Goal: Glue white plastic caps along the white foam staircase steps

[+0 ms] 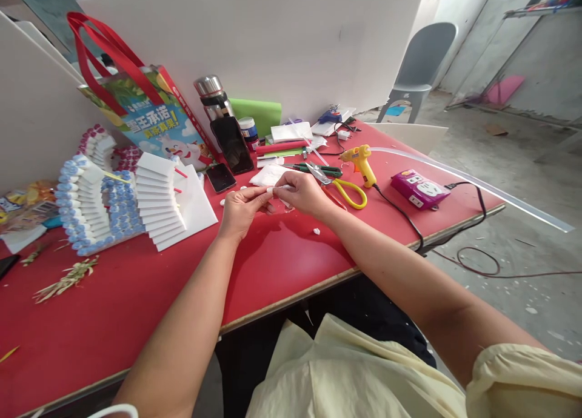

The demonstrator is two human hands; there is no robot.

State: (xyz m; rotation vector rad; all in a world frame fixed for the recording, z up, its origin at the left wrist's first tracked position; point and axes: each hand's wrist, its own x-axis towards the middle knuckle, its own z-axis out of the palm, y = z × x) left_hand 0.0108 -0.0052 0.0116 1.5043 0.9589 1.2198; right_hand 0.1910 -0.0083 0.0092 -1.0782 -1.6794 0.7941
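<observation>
Over the red table [273, 266], my left hand [243, 209] and my right hand [300, 192] meet fingertip to fingertip. Between them is a small white piece [270, 191], pinched from both sides; its kind is too small to make out. Just beyond my hands lies a white pad [269, 175]. Scissors with yellow handles [352, 194] lie to the right of my right hand, beside a green utility knife [325, 170]. One small white scrap [317, 231] rests on the table nearer to me.
At left stand a white fan-stepped model [159, 200] and a blue-and-white one [93, 203]. Behind are a gift bag [168, 124], a thermos [211, 97] and phones [221, 177]. A yellow glue gun [361, 162] and a purple power box [419, 189] stand right, their cords trailing over the edge.
</observation>
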